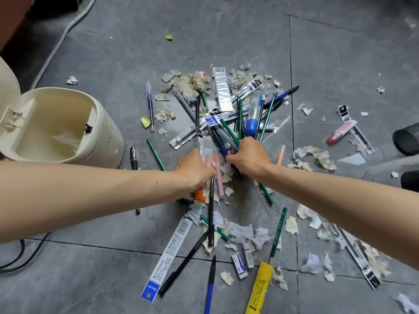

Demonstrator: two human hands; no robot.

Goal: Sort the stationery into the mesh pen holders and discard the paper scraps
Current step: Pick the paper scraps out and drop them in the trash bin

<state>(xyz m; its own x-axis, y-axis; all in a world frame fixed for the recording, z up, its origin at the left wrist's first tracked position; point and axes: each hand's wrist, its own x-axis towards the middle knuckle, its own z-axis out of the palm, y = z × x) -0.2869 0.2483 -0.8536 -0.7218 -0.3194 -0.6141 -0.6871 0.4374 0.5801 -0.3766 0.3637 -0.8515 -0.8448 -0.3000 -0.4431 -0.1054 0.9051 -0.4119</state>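
Blue pen (209, 288) at bottom edge. My left hand (195, 171) digs into paper scraps (226, 177), grip unclear; right hand (248, 156) curls round pens (224, 138) mid-pile. Mesh holder (407, 141) at right edge; bare floor (90, 268) lower left.

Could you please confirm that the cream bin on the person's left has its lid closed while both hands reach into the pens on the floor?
The lid is open, not closed: the head view shows it tipped back off the bin. The rest stands: left hand and right hand reach into the pens.
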